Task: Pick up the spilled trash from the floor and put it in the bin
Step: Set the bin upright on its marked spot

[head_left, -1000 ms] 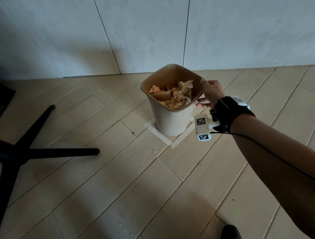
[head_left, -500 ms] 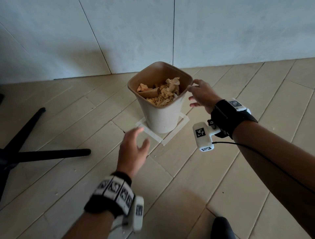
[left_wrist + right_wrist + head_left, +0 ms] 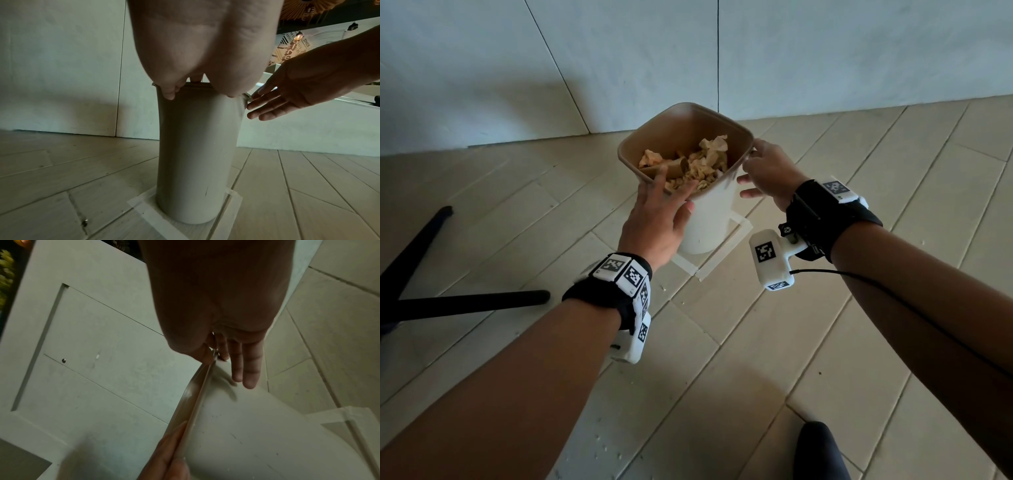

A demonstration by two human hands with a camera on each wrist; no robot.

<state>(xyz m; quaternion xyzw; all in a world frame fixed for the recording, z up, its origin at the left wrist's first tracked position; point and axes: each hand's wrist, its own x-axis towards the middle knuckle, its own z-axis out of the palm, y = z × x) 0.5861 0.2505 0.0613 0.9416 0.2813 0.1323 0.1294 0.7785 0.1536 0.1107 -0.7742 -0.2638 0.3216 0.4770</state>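
A beige bin with a brown inside stands on a taped square by the wall, and crumpled paper trash fills its lower part. My left hand reaches over the near rim, fingers inside and thumb against the outer wall. The left wrist view looks past that palm down the bin wall. My right hand holds the right corner of the rim. In the right wrist view its thumb and index finger pinch the rim, the other fingers lying straight along the bin.
The black legs of a chair base spread over the floor at the left. Tape strips mark the bin's place. A pale panelled wall rises just behind. A dark shoe tip shows at the bottom edge, with small crumbs nearby.
My left hand came into view from below and moved forward onto the bin's near rim. My right hand stayed at the right rim and closed onto it.
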